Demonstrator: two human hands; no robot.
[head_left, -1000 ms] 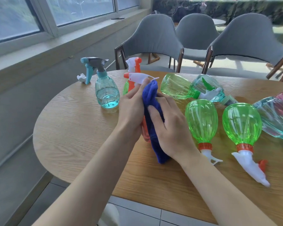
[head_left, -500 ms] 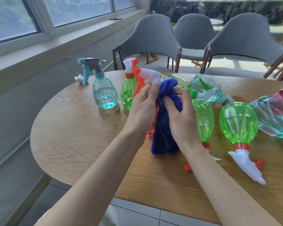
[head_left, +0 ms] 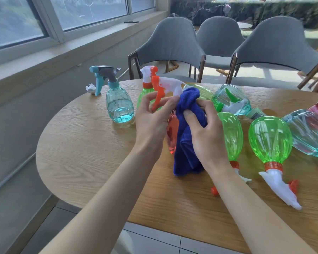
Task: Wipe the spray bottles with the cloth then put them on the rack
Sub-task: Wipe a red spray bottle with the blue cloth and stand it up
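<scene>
- We see a wooden table [head_left: 92,153] beside a long window [head_left: 88,10], with grey chairs [head_left: 173,43] along its far edge.
- Near its middle the red spray bottle [head_left: 172,131] is about upright (long axis near vertical), nozzle toward the window.
- Our left hand [head_left: 152,121] curls round its trigger; our right hand [head_left: 207,136] clutches the blue cloth [head_left: 187,125] against its body.

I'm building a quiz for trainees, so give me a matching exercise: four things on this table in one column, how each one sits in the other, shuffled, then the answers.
Things
1. leftmost teal bottle
2. blue cloth
3. red bottle
4. rightmost green bottle

States
A. lying on its side on the table
B. bunched in the right hand
C. standing upright, untouched
D. held at its spray head by the left hand

Pairs: 1-C, 2-B, 3-D, 4-A
</scene>
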